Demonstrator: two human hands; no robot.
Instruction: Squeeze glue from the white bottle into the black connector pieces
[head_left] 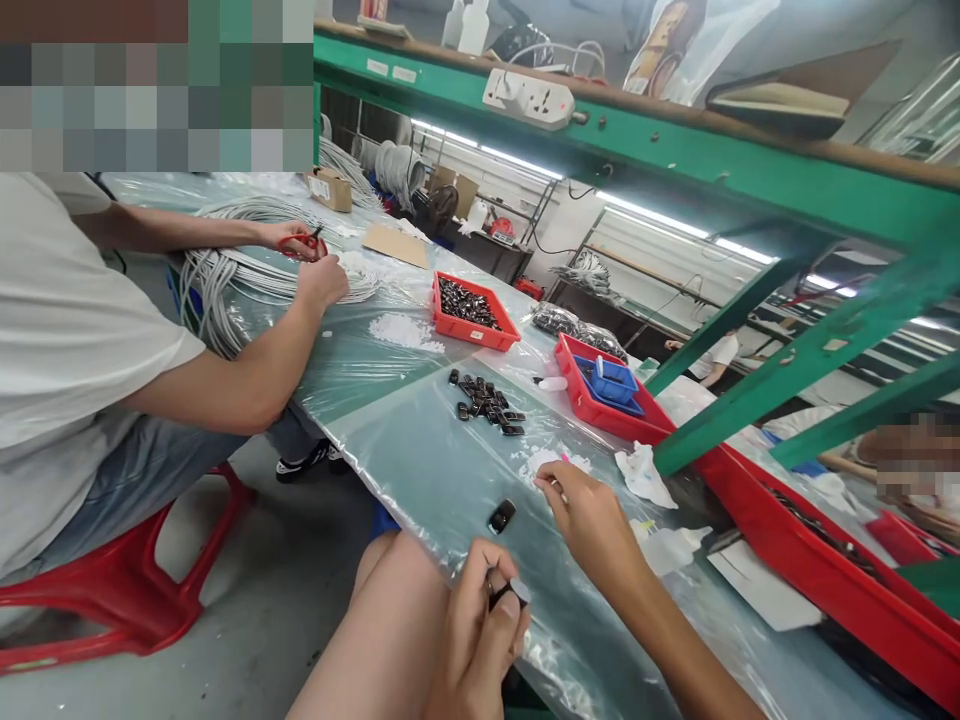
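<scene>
My left hand [487,630] is closed around a small black plastic piece [498,594], held low by the table's front edge. My right hand [581,505] has its thumb and fingers pinched together beside a scatter of small white bits [541,462]; whatever is between the fingertips is too small to make out. A single glossy black piece [502,516] lies on the plastic-covered table [420,450] between my two hands. Farther back, a loose group of similar black pieces [487,402] rests on the sheet.
A red tray [480,338] full of dark parts stands at the back. Another red tray [581,400] holds a blue container [613,380]. Green shelf framing [817,340] crosses the right side. At left, a co-worker [97,330] holds red-handled scissors [300,243] near coiled grey cable [262,275].
</scene>
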